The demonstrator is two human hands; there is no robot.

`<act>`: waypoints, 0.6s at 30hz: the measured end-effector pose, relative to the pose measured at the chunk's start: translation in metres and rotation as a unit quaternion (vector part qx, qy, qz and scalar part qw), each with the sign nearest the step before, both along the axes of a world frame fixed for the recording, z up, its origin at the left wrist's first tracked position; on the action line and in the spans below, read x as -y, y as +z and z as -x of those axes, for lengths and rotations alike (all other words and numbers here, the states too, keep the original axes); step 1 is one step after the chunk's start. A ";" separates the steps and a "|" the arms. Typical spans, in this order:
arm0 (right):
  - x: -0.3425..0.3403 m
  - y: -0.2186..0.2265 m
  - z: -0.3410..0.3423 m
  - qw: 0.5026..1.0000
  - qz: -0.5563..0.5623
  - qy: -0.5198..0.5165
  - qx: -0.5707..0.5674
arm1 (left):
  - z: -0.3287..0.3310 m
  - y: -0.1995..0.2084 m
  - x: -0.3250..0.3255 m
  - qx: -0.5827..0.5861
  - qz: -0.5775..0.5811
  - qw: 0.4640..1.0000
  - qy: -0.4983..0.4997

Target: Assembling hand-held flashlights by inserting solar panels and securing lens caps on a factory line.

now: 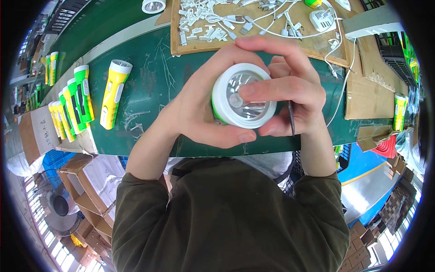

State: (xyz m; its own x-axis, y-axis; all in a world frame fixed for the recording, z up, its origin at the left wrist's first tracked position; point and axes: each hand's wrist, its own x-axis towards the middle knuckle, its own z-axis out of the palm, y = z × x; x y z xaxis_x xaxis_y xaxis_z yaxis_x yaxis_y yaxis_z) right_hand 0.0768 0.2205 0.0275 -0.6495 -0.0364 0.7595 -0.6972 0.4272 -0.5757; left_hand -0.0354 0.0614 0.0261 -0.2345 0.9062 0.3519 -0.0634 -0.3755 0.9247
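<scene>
A flashlight with a round white rim and a little green on its side is held lens-up over the green table. My left hand wraps round its head, thumb along the near side of the rim. The index finger of my right hand rests on the clear lens, and its thumb is by the rim's lower right. A thin dark pointed tool sticks down from the curled fingers of that hand. The flashlight's body is hidden below the head.
A yellow flashlight lies to the left, beside a row of green and yellow flashlights. At the back, a wooden tray holds white plastic parts, cables and a white charger. Cardboard lies at the right.
</scene>
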 end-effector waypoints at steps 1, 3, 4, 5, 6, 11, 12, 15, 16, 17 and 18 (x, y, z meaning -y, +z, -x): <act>0.000 -0.002 0.002 1.000 0.015 0.001 -0.023 | 0.000 0.000 -0.001 -0.029 -0.022 0.999 0.004; -0.002 -0.003 0.002 1.000 0.008 0.000 -0.027 | -0.001 0.000 -0.004 -0.038 -0.033 0.999 0.014; -0.004 -0.003 0.003 0.999 0.002 0.000 -0.032 | 0.000 0.001 -0.004 -0.047 -0.045 0.998 0.025; -0.004 -0.001 0.001 0.999 0.001 0.001 -0.032 | -0.001 0.002 -0.004 -0.047 -0.046 0.998 0.025; -0.004 0.002 -0.001 1.000 -0.001 -0.005 -0.011 | -0.002 0.004 -0.003 -0.042 -0.021 0.999 0.024; 0.001 0.004 -0.003 0.999 -0.015 -0.030 0.033 | 0.000 0.004 -0.001 -0.035 0.005 0.999 0.040; 0.004 0.001 -0.002 0.999 0.011 -0.028 0.019 | -0.003 0.006 -0.001 -0.024 0.018 0.998 0.052; 0.003 0.000 -0.002 0.999 0.033 -0.027 0.010 | -0.002 0.005 0.000 -0.025 0.025 0.997 0.063; 0.003 0.000 -0.003 0.999 0.028 -0.028 0.016 | -0.001 0.003 0.000 -0.035 0.016 0.997 0.062; 0.003 0.001 -0.004 0.999 0.028 -0.027 0.016 | 0.001 0.003 -0.001 -0.035 0.017 0.997 0.063; 0.002 0.001 -0.004 0.999 0.034 -0.018 0.026 | 0.004 0.002 -0.003 -0.054 -0.007 0.997 0.047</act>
